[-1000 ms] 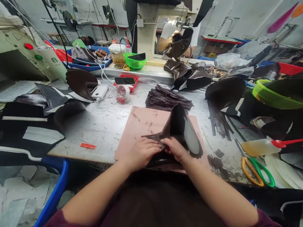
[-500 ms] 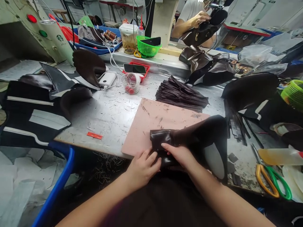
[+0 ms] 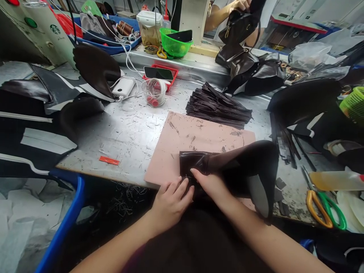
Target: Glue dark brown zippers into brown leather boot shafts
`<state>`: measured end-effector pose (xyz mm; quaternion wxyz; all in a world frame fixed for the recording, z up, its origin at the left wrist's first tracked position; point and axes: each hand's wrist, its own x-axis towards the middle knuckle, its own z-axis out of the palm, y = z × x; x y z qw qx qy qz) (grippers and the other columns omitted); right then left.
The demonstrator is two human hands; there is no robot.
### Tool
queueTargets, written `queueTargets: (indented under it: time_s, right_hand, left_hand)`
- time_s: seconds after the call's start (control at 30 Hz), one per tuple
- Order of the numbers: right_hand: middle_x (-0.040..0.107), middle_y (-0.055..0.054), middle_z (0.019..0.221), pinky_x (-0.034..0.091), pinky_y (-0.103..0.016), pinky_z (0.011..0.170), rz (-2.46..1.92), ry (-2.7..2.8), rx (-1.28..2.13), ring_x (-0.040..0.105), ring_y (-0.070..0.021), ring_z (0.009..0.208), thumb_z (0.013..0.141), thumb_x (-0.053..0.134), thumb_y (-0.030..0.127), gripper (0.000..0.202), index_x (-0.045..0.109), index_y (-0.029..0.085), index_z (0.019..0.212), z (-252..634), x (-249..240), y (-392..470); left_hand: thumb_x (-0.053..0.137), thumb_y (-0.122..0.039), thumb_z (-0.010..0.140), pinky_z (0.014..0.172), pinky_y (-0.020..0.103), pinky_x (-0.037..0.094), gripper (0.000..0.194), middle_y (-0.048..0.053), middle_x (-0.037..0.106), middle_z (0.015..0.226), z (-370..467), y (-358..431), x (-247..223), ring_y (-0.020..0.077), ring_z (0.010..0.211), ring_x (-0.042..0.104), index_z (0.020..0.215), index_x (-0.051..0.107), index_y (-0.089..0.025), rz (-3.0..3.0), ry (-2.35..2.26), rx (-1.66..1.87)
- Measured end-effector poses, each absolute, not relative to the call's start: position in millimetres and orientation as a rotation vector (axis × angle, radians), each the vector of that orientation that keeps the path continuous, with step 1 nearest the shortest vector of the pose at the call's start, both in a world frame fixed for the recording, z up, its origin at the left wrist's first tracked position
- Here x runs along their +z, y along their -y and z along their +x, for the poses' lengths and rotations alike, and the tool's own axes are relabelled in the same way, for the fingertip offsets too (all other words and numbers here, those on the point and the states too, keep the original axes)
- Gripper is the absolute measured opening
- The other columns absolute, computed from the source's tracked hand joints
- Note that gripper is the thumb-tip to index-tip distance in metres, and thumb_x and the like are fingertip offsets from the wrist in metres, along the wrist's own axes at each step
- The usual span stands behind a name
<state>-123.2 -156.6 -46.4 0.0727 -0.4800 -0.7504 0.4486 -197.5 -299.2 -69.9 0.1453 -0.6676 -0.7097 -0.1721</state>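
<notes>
A dark brown leather piece point(image 3: 236, 163), glossy and folded over at its left end, lies partly on the pink board point(image 3: 162, 159) and curls up on the right, where a grey patch shows inside. My right hand point(image 3: 213, 187) grips its near edge, thumb on top and fingers hidden beneath. Close beside it, my left hand point(image 3: 172, 201) has its fingers bent around the same edge, near a short row of pale stitches or a seam. What the left fingertips pinch is partly hidden.
Dark leather strips point(image 3: 216, 106) are piled behind the board. Scissors point(image 3: 321, 204) lie at the right, below a bottle of amber liquid point(image 3: 335, 180). An orange strip point(image 3: 109, 160) and a clear jar point(image 3: 154, 93) sit leftward. A blue bin point(image 3: 64, 223) stands lower left. A co-worker's hand point(image 3: 241, 5) is beyond.
The view has shifted slightly. The leather's folded end lies flatter, and the glossy flap between my hands has dropped out of sight. Across the table, the co-worker's dark leather bag has been raised and turned.
</notes>
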Motion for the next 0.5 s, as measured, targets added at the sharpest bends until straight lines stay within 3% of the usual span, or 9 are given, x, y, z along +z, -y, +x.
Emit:
queueTargets:
  time_s: [0.13, 0.23, 0.4, 0.5]
  right_hand:
    - [0.069, -0.007, 0.082, 0.049, -0.03, 0.074, -1.375, 2.316, 1.307, 0.064, -0.0228, 0.081, 0.071, 0.055, 0.037, 0.021, 0.065, 0.019, 0.074, -124, -42, 156]
    - [0.069, -0.009, 0.076, 0.049, -0.031, 0.068, -1.413, 2.41, 1.329, 0.064, -0.0246, 0.076, 0.07, 0.057, 0.043, 0.026, 0.065, 0.018, 0.071, -118, -28, 146]
    - [0.069, -0.008, 0.085, 0.048, -0.032, 0.068, -1.385, 2.442, 1.213, 0.063, -0.0247, 0.08, 0.071, 0.055, 0.039, 0.029, 0.065, 0.018, 0.089, -95, -12, 123]
    - [0.068, -0.006, 0.074, 0.047, -0.032, 0.069, -1.456, 2.456, 1.2, 0.062, -0.0251, 0.08, 0.07, 0.057, 0.037, 0.021, 0.068, 0.021, 0.078, -87, -13, 118]
  left_hand:
    - [0.048, -0.032, 0.083, 0.078, 0.034, 0.032, 0.026, 0.009, 0.051, 0.125, -200, 297, -66, 0.0202, 0.098, 0.053, 0.107, 0.055, -0.025, -1.975, 2.074, -0.381]
    - [0.046, -0.035, 0.083, 0.078, 0.036, 0.032, 0.024, 0.008, 0.053, 0.123, -201, 294, -60, 0.0213, 0.093, 0.053, 0.102, 0.055, -0.025, -1.981, 2.089, -0.301]
    - [0.047, -0.041, 0.081, 0.09, 0.037, 0.03, 0.028, 0.012, 0.056, 0.114, -204, 284, -52, 0.0244, 0.104, 0.049, 0.097, 0.054, -0.018, -2.059, 2.025, -0.238]
    - [0.051, -0.049, 0.077, 0.091, 0.039, 0.031, 0.042, 0.016, 0.056, 0.112, -205, 278, -48, 0.0282, 0.106, 0.049, 0.099, 0.052, -0.014, -2.157, 1.991, -0.124]
